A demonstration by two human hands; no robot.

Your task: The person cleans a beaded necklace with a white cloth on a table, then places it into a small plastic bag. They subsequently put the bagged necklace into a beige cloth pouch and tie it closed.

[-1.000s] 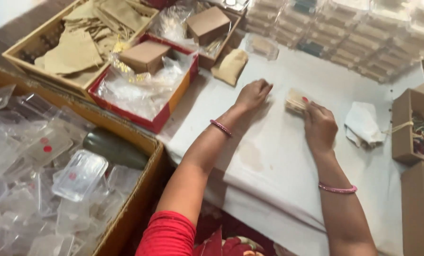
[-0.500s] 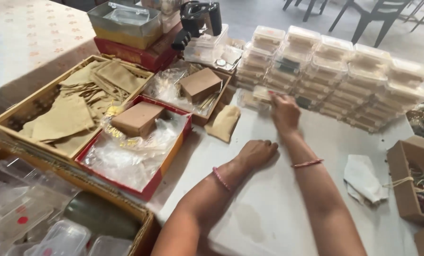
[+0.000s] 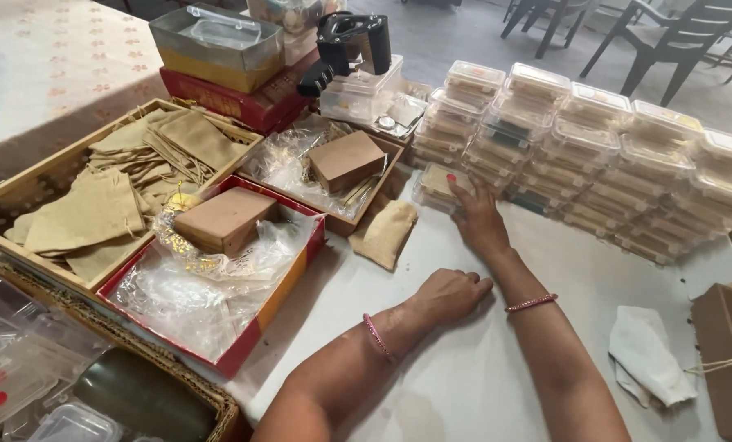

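— Two hands work at what surface?
— White table [image 3: 480,385], largest item shown; both forearms lie across it.

— What stands along its far side?
— Rows of stacked clear lidded boxes [image 3: 595,139], filled. Left of them: wooden tray [image 3: 22,196] of tan cloth pouches, then red box [image 3: 243,344] lined with clear plastic and holding a brown carton [image 3: 227,219].

— Right hand?
— Right hand [image 3: 478,219] reaches forward, fingers together and flat on the lid of one clear box [image 3: 433,184] at the near left end of the stacks; it presses, not grips.

— Left hand?
— Left hand [image 3: 452,293] rests on the table, fingers curled loosely under, holding nothing.

— Smaller items?
— Tan pouch [image 3: 385,232] beside the clear box; crumpled white cloth [image 3: 648,356] at right.
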